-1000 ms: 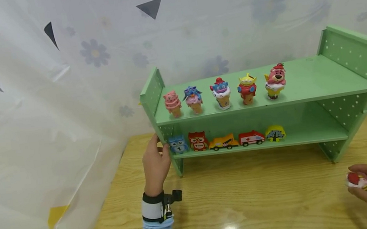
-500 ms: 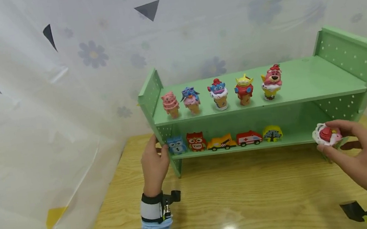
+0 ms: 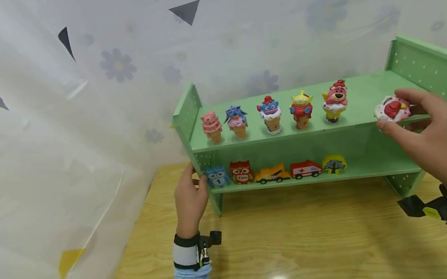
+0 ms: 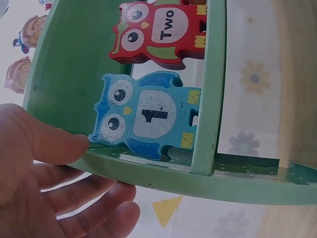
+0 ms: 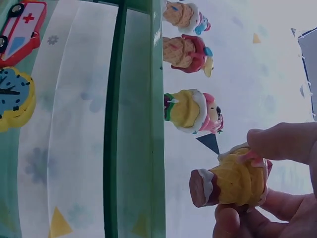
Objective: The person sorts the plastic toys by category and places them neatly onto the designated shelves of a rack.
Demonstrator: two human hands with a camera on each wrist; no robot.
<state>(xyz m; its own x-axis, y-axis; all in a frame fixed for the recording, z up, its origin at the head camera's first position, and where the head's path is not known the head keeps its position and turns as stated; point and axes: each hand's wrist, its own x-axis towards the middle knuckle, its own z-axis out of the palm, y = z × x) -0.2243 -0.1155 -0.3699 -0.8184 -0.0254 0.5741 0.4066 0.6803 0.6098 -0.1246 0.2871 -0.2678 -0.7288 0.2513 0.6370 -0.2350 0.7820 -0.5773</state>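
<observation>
My right hand (image 3: 444,145) pinches an ice-cream-cone figurine (image 3: 392,110) between thumb and fingers. In the right wrist view the figurine (image 5: 230,181) shows a yellow cone with a brown base, held just off the top board's edge. At the left end, my left hand (image 3: 190,201) grips the side panel of a green shelf (image 3: 257,141), thumb at the front edge and fingers on the outside. Several cone figurines stand in a row on the top board, the pink bear one (image 3: 335,101) nearest the held figurine.
On the lower board stand a blue owl block (image 3: 217,177), a red owl block (image 3: 242,173), a yellow tow truck (image 3: 272,173), a red ambulance (image 3: 305,168) and a yellow tree block (image 3: 334,163). The shelf rests on a wooden table (image 3: 286,239) before a patterned curtain.
My right hand has risen from low over the table at the right, carrying the figurine up to the top board's front edge. The left hand keeps its hold on the shelf.
</observation>
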